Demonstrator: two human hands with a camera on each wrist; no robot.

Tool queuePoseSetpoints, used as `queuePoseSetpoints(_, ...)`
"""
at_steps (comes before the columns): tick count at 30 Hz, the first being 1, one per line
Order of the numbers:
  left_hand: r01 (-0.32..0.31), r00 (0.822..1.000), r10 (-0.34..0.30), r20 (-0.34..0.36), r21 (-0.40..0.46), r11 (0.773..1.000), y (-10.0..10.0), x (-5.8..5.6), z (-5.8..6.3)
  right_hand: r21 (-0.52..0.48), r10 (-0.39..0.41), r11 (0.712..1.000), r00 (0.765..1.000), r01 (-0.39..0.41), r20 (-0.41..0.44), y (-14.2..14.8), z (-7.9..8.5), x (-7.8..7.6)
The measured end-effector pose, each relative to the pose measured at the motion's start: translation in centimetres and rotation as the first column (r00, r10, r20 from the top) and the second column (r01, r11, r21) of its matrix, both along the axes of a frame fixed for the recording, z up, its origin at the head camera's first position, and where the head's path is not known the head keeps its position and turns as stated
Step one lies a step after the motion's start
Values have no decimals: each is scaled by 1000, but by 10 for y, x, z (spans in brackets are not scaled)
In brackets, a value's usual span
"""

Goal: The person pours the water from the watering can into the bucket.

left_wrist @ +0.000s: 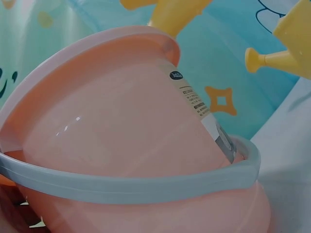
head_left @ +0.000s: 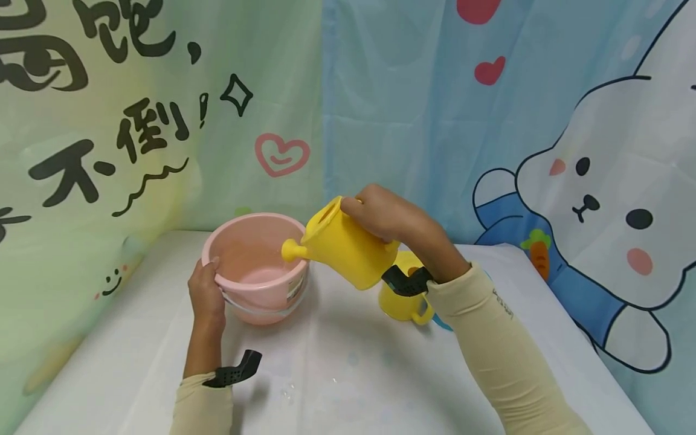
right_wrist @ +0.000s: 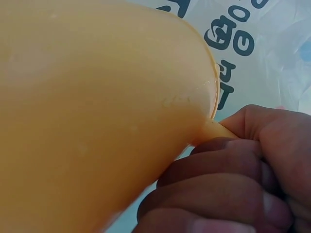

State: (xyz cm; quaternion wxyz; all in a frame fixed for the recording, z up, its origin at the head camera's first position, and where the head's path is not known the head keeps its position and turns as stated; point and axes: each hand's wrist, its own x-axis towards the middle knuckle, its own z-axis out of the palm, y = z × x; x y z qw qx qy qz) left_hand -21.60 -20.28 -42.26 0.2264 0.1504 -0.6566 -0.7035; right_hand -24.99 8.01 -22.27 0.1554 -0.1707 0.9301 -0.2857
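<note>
A pink bucket [head_left: 255, 295] with a pale grey handle band [left_wrist: 126, 189] and a paper label stands tilted on the white table. My left hand [head_left: 204, 291] grips its rim on the left side. With fingers curled round its handle, my right hand [head_left: 383, 212] holds a yellow watering can [head_left: 345, 248] above the table, tipped to the left. The can's spout reaches the bucket's right rim and overlaps it in the head view. In the right wrist view, the can's wall fills most of the picture beside my curled fingers [right_wrist: 218, 179].
Behind my right forearm a yellow mug-like vessel [head_left: 399, 307] with a side handle stands on the white table [head_left: 326, 362], partly hidden. A blue rounded edge [head_left: 443, 324] shows beside it. Clear wet-looking spots [head_left: 288, 393] lie near the front. Printed cloths [head_left: 391, 133] hang behind.
</note>
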Motion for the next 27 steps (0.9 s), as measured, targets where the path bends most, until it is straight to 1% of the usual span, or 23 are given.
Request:
queuePoseSetpoints(6,-2,1000,2,-13,0,1000,0,0,1,7,-18,1000,1000,18,-2,-2,2,-2)
queuePoseSetpoints(16,-3,1000,3,-20,9,1000,1,-1,1,-2,-22,1000,1000,22,16,-2,3,-2)
queuePoseSetpoints(21,3,1000,-3,-13,1,1000,1,0,1,2,-21,1000,1000,21,18,-2,4,-3)
queuePoseSetpoints(27,-12,1000,12,-6,1,1000,-1,0,0,5,-23,1000,999,23,23,-2,3,-2)
